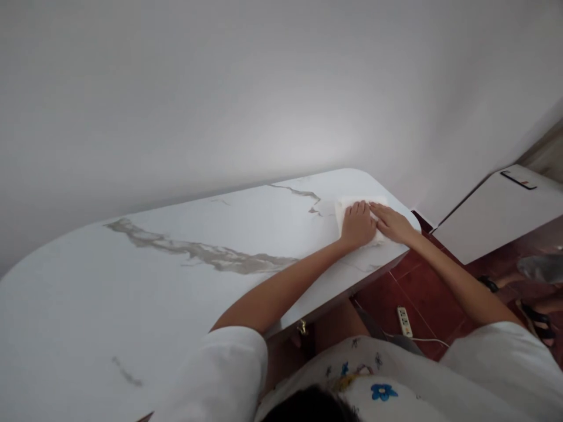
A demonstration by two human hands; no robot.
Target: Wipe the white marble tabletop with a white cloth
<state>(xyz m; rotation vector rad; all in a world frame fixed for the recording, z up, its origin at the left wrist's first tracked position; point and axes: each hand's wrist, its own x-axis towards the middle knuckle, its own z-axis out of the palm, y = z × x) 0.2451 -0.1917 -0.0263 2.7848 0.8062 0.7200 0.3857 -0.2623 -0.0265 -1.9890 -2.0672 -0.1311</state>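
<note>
Near the right end of a white marble-patterned table (211, 234), a thin white wipe (340, 210) lies against the top; cloth or paper, I cannot tell. My left hand (358, 225) presses down on it, fingers laid flat and close together. Beside it, my right hand (392, 225) rests with stretched fingers on the wipe's right part, its fingertips close to the left hand. Both hands cover much of the wipe.
A white wall (246, 105) runs along the table's far side. Below on the red tiled floor (422, 293) lies a power strip (404, 322) with a cord. To the right, a phone (519, 179) lies on a white surface (497, 223). Another person's sandalled foot (539, 319) shows at the right edge.
</note>
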